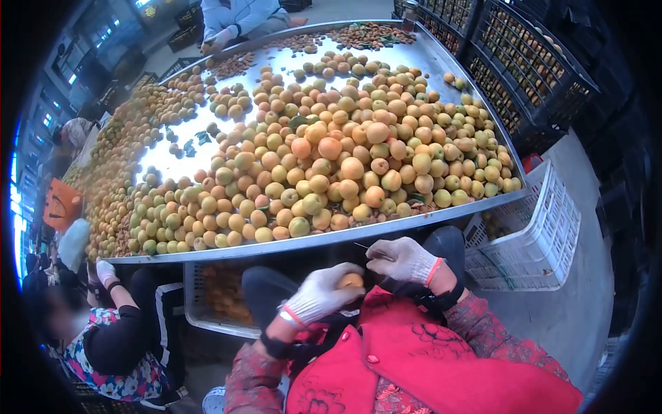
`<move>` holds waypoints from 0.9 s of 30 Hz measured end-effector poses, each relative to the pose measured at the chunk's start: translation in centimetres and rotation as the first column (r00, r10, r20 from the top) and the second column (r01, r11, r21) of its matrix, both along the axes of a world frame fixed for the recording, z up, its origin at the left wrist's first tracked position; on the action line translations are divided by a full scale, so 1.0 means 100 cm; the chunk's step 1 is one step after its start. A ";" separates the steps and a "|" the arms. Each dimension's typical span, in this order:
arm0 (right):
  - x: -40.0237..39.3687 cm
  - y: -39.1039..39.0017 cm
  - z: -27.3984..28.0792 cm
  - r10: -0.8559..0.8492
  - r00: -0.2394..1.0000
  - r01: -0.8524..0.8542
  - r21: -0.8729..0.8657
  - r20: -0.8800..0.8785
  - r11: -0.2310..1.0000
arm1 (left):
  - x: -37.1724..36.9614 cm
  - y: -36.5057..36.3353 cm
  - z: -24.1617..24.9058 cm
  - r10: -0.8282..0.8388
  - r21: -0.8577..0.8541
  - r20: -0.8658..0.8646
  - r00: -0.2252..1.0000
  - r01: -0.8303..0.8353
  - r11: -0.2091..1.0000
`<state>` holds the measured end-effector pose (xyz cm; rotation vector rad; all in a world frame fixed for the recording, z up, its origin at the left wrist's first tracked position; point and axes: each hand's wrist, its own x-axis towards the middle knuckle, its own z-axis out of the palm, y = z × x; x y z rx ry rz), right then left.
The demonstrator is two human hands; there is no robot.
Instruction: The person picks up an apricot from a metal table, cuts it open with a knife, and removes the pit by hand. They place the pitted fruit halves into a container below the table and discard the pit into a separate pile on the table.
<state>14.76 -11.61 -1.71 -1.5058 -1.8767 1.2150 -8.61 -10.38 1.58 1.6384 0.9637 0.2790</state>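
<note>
My left hand point(323, 295), in a white knitted glove, is closed around an apricot point(351, 280) above my lap. Just right of it, my gloved right hand point(400, 261) pinches a thin, dark, pointed tool point(361, 245) whose tip points left; the rest of the tool is hidden by the fingers. Both hands are below the near rim of a metal table point(345, 238). A large heap of apricots point(331, 148), orange to greenish, covers much of the tabletop.
Under the table stands a white crate point(227, 330) with orange fruit pieces. Another white crate point(552, 231) stands right. Black crates point(517, 62) of fruit are stacked behind it. A co-worker's gloved hand point(107, 272) is left; another person point(241, 21) sits across. Brown pits point(369, 36) lie at the far edge.
</note>
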 end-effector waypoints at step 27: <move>0.032 -0.001 0.054 -0.604 0.083 -0.217 -0.606 -0.792 0.765 | 0.017 0.267 -0.058 0.489 0.601 -0.314 0.814 -0.228 0.766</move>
